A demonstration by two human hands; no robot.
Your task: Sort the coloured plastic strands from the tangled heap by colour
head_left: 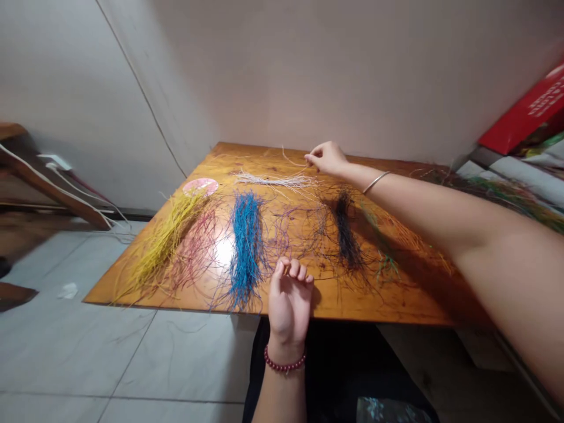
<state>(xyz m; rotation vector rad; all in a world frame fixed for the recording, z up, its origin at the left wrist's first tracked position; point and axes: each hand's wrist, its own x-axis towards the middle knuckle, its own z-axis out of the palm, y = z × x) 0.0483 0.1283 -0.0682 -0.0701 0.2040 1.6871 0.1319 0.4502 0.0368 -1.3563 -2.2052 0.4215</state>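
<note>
My right hand (pixel 326 158) reaches across the wooden table (pixel 282 302) to its far side, thumb and fingers pinched on a thin pale strand (pixel 293 161). Just below it lies a loose bundle of white fibres (pixel 275 180). My left hand (pixel 289 299) is raised over the near edge, fingers loosely curled, with nothing visible in them. It is nearest the blue fibre bundle (pixel 247 249). A yellow fibre bundle (pixel 170 241) and a sparse pink one (pixel 198 247) lie to the left, and a black bundle (pixel 346 232) lies to the right.
A round pink-and-white sticker (pixel 200 187) sits on the table's far left. Sparse green strands (pixel 385 264) lie at right. A red box (pixel 524 111) and papers lean at the right, with walls behind and a tiled floor (pixel 66 335) at left.
</note>
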